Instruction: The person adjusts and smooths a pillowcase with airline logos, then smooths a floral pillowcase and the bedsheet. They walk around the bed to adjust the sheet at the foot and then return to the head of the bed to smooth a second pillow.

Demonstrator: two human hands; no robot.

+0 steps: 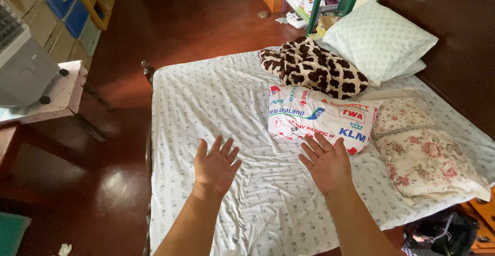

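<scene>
Reaching out over the bed [206,101], both hands are flat and wide, with fingers spread and nothing held. The left hand [215,165] floats low in the middle of the frame, above the wrinkled sheet. The right hand [326,164] is just beside a white pillow with colourful prints [319,119]; its fingertips may touch the pillow's edge, but that is hard to see. A brown and cream spotted blanket [312,67] lies above that pillow. A flowery pillow [428,155] sits at the right, and a pale pillow [379,39] at the upper right.
</scene>
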